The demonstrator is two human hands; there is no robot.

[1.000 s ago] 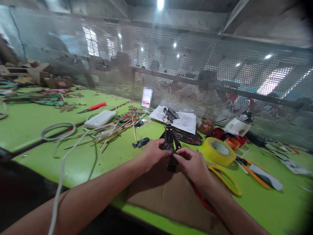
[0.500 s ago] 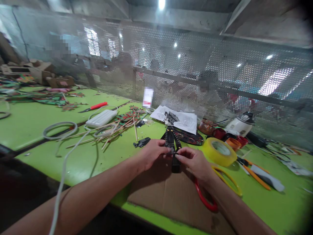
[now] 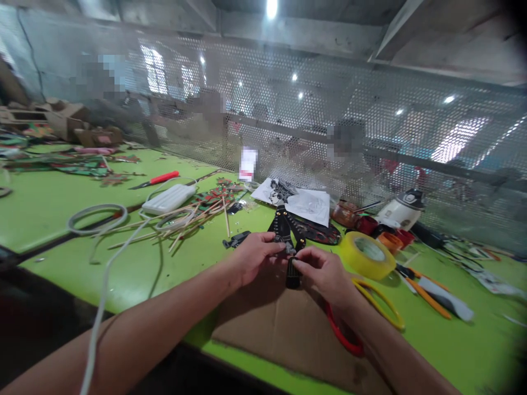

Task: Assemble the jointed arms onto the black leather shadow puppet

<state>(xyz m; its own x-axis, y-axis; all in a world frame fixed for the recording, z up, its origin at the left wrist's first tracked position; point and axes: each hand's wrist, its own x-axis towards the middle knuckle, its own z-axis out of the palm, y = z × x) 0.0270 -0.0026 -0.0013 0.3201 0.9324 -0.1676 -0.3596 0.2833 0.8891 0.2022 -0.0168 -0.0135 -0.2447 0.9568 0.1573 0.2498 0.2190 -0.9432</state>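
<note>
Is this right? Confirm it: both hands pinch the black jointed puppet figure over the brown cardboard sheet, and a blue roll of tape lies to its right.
Not quite. The roll of tape is yellow, not blue, as the head view shows. The rest holds: left hand and right hand pinch the black jointed puppet figure over the brown cardboard sheet.

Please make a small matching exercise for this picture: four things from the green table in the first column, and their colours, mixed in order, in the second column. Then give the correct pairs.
Things:
1. tape roll
2. knife handle
3. flat box
4. puppet piece held by the left hand and the right hand

Colours:
A. white
B. black
C. yellow
D. red

Pairs: 1-C, 2-D, 3-A, 4-B
</note>
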